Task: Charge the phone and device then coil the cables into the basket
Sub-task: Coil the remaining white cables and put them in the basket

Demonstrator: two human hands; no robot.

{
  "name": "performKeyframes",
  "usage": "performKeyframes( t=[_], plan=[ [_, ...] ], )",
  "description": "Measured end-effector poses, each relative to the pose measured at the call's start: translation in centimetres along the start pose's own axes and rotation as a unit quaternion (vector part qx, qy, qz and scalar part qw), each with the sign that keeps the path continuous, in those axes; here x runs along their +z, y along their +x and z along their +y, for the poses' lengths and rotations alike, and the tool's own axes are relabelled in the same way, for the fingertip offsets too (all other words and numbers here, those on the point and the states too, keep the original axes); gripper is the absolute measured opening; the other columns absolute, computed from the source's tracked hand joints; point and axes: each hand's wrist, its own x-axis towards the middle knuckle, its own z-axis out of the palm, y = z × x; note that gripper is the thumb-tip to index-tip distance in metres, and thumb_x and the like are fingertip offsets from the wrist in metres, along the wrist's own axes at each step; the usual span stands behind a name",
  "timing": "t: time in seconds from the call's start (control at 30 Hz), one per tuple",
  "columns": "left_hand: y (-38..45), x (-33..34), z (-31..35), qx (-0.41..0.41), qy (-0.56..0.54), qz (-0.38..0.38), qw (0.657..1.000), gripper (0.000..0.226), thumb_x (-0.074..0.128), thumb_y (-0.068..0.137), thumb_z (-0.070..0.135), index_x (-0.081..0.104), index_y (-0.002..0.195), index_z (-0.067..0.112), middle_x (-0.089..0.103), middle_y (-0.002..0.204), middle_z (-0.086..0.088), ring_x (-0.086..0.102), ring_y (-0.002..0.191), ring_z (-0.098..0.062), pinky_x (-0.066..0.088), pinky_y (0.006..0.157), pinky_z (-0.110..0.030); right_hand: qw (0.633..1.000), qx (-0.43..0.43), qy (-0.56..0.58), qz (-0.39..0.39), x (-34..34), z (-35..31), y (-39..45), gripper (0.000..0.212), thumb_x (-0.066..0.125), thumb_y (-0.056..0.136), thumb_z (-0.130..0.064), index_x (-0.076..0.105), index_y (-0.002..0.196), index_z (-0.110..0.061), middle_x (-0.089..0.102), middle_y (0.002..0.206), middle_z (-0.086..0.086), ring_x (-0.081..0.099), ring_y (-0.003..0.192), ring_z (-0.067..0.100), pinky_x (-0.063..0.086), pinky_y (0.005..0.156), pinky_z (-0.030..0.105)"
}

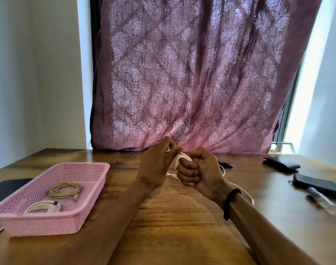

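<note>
Wooden table [182, 217], pink curtain [192, 73] behind: right hand [199, 169] fisted around white cable [179, 159] loops, left hand [159, 165] pinching its strand, above the table, right of the pink basket [48, 224].

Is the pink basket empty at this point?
No, the pink basket already holds two coiled cables, a beige cable and a white cable.
</note>
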Motion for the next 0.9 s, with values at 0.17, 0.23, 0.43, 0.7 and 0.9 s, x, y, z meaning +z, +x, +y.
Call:
performKeyframes(
  t=[0.17, 0.23, 0.43, 0.7, 0.9],
  plan=[
    [-1.7, 2.6, -0.3, -0.008, -0.020, -0.045, 0.999, 0.037, 0.036, 0.106, 0.044, 0.060, 0.096, 0.019, 0.063, 0.073, 0.006, 0.055, 0.064, -0.009, 0.045, 0.063, -0.037, 0.982, -0.100, 0.158, 0.020, -0.5, -1.5, -0.2, 0.026, 0.036, 0.097, -0.024, 0.042, 0.073, -0.017, 0.035, 0.062, -0.002, 0.031, 0.053, 0.014, 0.036, 0.057, 0.029],
    [-2.1, 3.2, 0.3, 0.031, 0.006, -0.085, 0.996, 0.026, 0.045, 0.106, 0.032, 0.064, 0.099, 0.017, 0.069, 0.083, 0.001, 0.057, 0.072, -0.012, 0.042, 0.066, -0.033, 0.971, -0.139, 0.178, 0.081, -1.0, -2.1, -0.1, 0.024, 0.042, 0.100, -0.023, 0.051, 0.079, -0.015, 0.048, 0.071, 0.001, 0.047, 0.063, 0.015, 0.047, 0.069, 0.030],
    [-1.8, 3.6, 1.3, 0.121, 0.067, -0.114, 0.984, 0.021, 0.048, 0.106, 0.035, 0.064, 0.104, 0.022, 0.067, 0.092, 0.004, 0.062, 0.082, -0.020, 0.048, 0.069, -0.042, 0.894, -0.248, -0.181, 0.326, -2.6, -1.3, 0.8, 0.035, 0.038, 0.112, -0.019, 0.066, 0.094, -0.010, 0.072, 0.094, 0.009, 0.071, 0.090, 0.024, 0.056, 0.083, 0.032],
    [-0.7, 1.6, 0.3, 0.115, 0.079, -0.095, 0.986, 0.030, 0.044, 0.106, 0.040, 0.065, 0.116, 0.020, 0.057, 0.100, 0.001, 0.059, 0.093, -0.020, 0.051, 0.076, -0.043, 0.667, -0.236, -0.630, 0.321, -4.4, 2.1, 1.0, 0.031, 0.038, 0.107, -0.018, 0.053, 0.081, -0.012, 0.050, 0.082, 0.000, 0.036, 0.081, 0.014, 0.030, 0.077, 0.032],
    [-0.3, 0.4, -0.5, 0.129, 0.166, -0.059, 0.976, 0.033, 0.044, 0.105, 0.043, 0.066, 0.108, 0.020, 0.056, 0.096, 0.002, 0.055, 0.087, -0.016, 0.047, 0.069, -0.030, 0.876, -0.101, -0.416, 0.223, -2.2, 1.6, 0.2, 0.056, 0.039, 0.101, -0.050, 0.041, 0.062, -0.010, 0.035, 0.057, 0.006, 0.030, 0.051, 0.016, 0.027, 0.052, 0.032]
  ],
)
